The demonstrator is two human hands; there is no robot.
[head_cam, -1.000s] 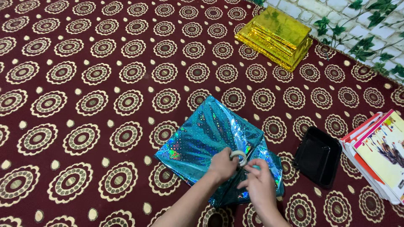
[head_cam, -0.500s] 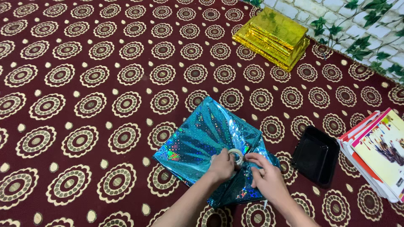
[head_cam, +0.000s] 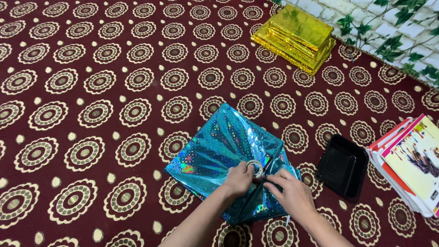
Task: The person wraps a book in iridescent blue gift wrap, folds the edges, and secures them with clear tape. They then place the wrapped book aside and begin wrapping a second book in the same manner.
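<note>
Taping down the last fold of a teal foil parcel.

The left hand (head_cam: 238,177) pinches a tape roll (head_cam: 255,168); the right hand (head_cam: 292,194) presses, fingers flat, on the flap, perhaps on the tape's end. The crinkled holographic parcel (head_cam: 224,151) lies on patterned maroon carpet (head_cam: 91,91), mostly wrapped, the near edge still loose.
</note>
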